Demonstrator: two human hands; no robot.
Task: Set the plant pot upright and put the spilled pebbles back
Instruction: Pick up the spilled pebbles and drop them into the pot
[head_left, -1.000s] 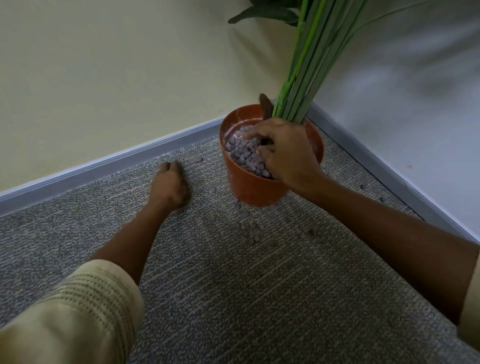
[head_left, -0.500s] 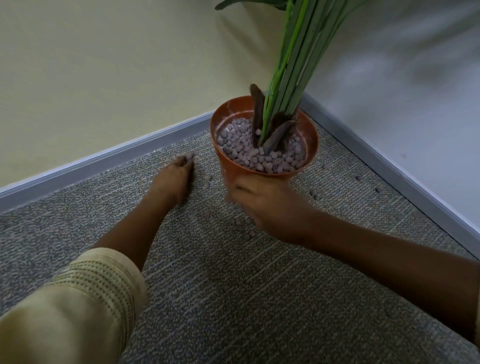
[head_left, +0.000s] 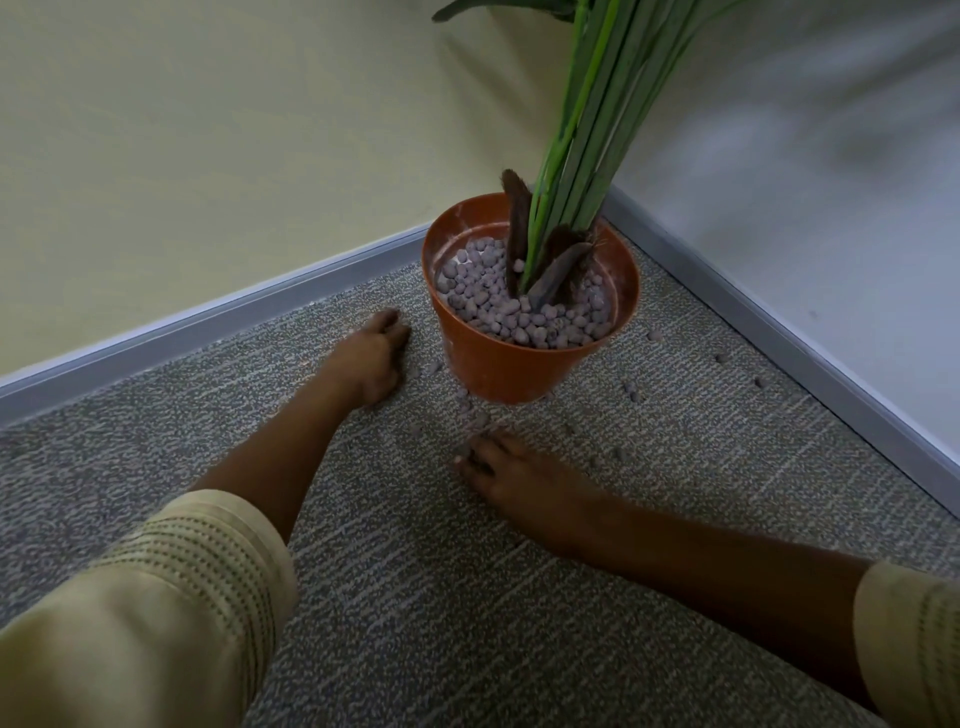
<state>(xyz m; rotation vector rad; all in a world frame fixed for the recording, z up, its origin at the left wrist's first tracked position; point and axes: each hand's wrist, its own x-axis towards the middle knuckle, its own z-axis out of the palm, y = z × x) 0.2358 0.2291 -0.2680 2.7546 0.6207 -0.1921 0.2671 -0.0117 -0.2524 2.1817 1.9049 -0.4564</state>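
Both hands' fingertips press carpet (head_left: 467, 597): left hand (head_left: 375, 358), right hand (head_left: 511, 480), beside upright pot (head_left: 511, 366).

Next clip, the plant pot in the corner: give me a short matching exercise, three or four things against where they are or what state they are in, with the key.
Things:
1. plant pot
2. left hand
3. right hand
4. loose pebbles

States:
A. scattered on the carpet
B. fingertips at pebbles in front of the pot
C. upright, filled with pebbles
D. on the carpet left of the pot

Pairs: 1-C, 2-D, 3-B, 4-A

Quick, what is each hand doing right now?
Left hand: down on the carpet, fingers curled; contents cannot be told.
Right hand: fingertips on the carpet; any pebble pinched cannot be told.
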